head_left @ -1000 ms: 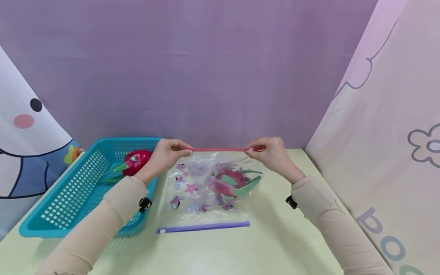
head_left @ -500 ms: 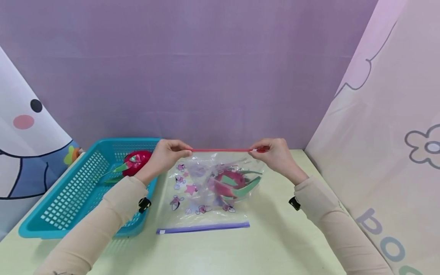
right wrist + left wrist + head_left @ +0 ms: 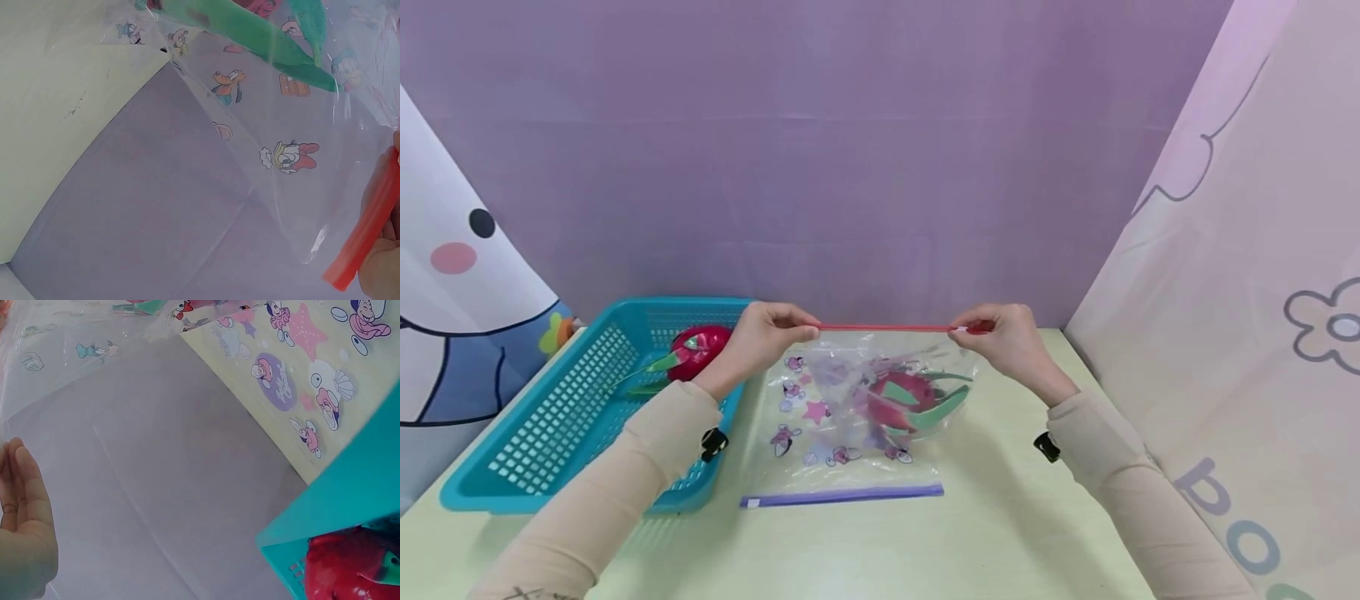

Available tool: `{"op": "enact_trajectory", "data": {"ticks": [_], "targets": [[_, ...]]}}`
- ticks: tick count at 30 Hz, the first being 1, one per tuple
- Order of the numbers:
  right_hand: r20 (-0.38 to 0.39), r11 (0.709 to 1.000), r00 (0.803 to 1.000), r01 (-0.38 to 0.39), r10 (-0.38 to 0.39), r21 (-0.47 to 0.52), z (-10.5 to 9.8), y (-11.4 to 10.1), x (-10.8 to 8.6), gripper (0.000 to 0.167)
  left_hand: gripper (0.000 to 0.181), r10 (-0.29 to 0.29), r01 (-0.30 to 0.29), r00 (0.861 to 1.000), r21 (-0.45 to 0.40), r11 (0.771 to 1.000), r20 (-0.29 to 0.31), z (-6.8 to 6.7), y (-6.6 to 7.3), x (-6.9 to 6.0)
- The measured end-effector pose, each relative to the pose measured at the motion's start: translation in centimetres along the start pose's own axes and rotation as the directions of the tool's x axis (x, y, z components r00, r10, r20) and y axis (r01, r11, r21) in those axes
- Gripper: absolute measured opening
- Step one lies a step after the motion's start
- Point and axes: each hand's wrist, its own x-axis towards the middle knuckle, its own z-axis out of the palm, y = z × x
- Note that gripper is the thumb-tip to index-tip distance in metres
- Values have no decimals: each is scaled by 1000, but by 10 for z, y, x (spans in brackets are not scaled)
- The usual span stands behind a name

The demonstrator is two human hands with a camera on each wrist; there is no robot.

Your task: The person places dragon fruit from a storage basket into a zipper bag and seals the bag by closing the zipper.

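Nearest on the desk, a purple zip strip ran crosswise, roughly in line with the far edge, with a white tab by its left end. It closed off the near side of a printed, see-through bag that lay flat, reaching back toward the far edge. Just to its left, a teal basket ran from about level with that strip back along the desk's left side.

Farther on, over the flat bag, a second clear bag hung from the hands; whether it touched the one below could not be told. Inside, bunched to the right, was a red-and-green thing, seemingly a toy fruit.

Its red zip strip stretched taut, long axis left to right, beside the desk's far edge in the head view. The left hand pinched one end, thumb and fingers together. The right hand, fingers bent, pinched toward the other; a white slider sat at its fingertips, well apart from the left hand.

A glossy red fruit-like piece lay in the basket's far right corner. Purple cloth rose beyond.
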Motion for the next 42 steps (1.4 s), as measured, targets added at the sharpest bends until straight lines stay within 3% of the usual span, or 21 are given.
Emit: {"op": "enact_trajectory", "data": {"ticks": [16, 25, 42], "targets": [[3, 1000, 1000, 5, -5, -6, -5, 7, -4, 10, 22, 4, -4, 1000, -12, 1000, 17, 0, -1, 1], [19, 999, 999, -43, 43, -13, -12, 7, -7, 11, 20, 7, -7, 1000, -18, 1000, 22, 1, 2, 2], [3, 999, 1000, -22, 23, -50, -18, 10, -10, 10, 20, 8, -8, 1000, 4, 1000, 9, 1, -1, 2]]}}
